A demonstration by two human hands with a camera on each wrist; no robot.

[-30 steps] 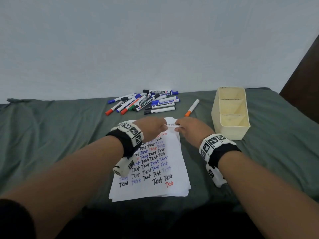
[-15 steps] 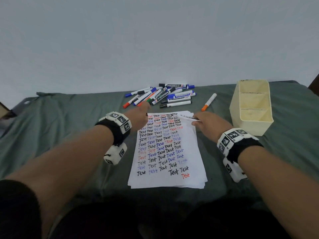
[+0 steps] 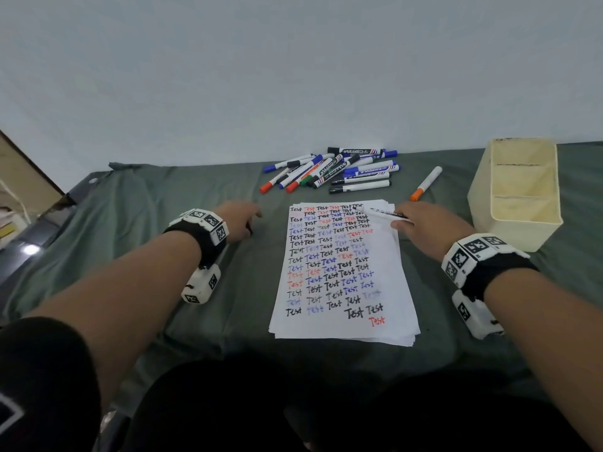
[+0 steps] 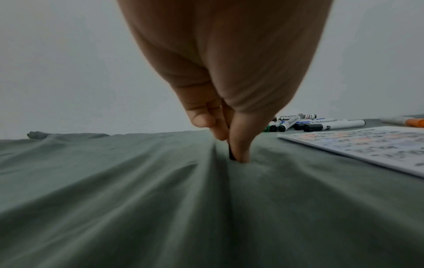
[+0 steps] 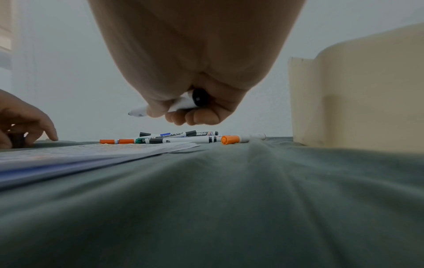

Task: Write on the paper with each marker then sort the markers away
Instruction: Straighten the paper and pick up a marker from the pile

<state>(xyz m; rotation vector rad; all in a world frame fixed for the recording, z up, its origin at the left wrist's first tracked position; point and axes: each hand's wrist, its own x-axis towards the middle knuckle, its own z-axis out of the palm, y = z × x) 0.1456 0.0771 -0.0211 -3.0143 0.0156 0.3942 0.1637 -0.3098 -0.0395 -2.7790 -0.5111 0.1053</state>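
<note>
A stack of white paper [image 3: 346, 282] covered in rows of "Test" lies on the green cloth. My right hand [image 3: 421, 221] grips an uncapped white marker [image 3: 385, 213] at the sheet's top right corner, tip pointing left over the page; the right wrist view shows the marker [image 5: 165, 107] in curled fingers. My left hand [image 3: 241, 220] rests on the cloth left of the paper and pinches a small black cap [image 4: 231, 154] against the cloth. A pile of capped markers [image 3: 336, 171] lies beyond the paper, and an orange-capped marker [image 3: 425, 184] lies alone to its right.
A cream divided organizer box [image 3: 515, 197] stands at the right, beside my right hand, and its wall [image 5: 344, 90] looms close in the right wrist view. Green cloth [image 3: 130, 230] covers the surface up to a pale wall. Clutter sits off the far left edge.
My hands, together over the marker a second ago, have pulled apart. The left hand moved left off the paper with the black cap; the right hand keeps the uncapped marker.
</note>
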